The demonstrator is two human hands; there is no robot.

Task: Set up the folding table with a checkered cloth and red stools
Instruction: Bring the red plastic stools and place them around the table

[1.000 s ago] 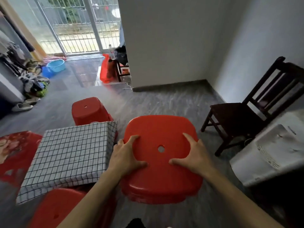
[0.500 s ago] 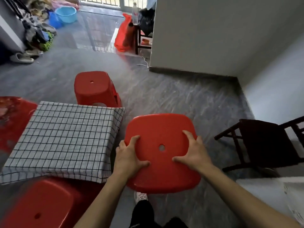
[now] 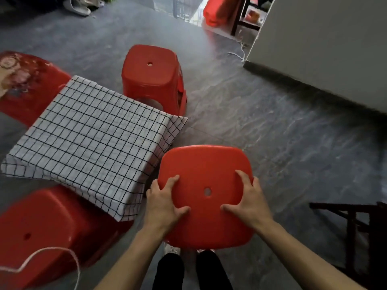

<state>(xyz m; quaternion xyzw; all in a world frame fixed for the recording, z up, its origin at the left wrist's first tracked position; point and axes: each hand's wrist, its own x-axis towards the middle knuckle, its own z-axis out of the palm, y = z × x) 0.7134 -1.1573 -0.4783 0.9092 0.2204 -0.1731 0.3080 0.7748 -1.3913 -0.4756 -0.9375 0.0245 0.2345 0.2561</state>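
The person is standing over a red stool (image 3: 206, 195), holding it by the seat with both hands: the left hand (image 3: 164, 203) clasps the rim at about nine o'clock, thumb laid on top and fingers hooked over the edge, and the right hand (image 3: 248, 198) does the same at three o'clock, fingers spread on the seat. The stool sits at roughly four o'clock from the folding table (image 3: 94, 141), its near corner just beside the hanging corner of the checkered cloth (image 3: 167, 130), which already covers the tabletop. I cannot tell whether its legs are on the floor yet, since the seat hides them. It looks like moulded plastic, so I would guess it is light and rigid, glossy enough to slide under a flat palm; the rolled rim where the hands are now is the sensible hold, with the centre hole as a spare finger grip. Three more red seats ring the table: a far stool (image 3: 151, 70) at twelve o'clock, a near stool (image 3: 41, 227) at seven o'clock, and a patterned stool (image 3: 25, 80) at ten o'clock. A dark wooden chair (image 3: 351, 222) stands well apart at the right edge, and a white cord (image 3: 41, 256) dangles close to the lens.
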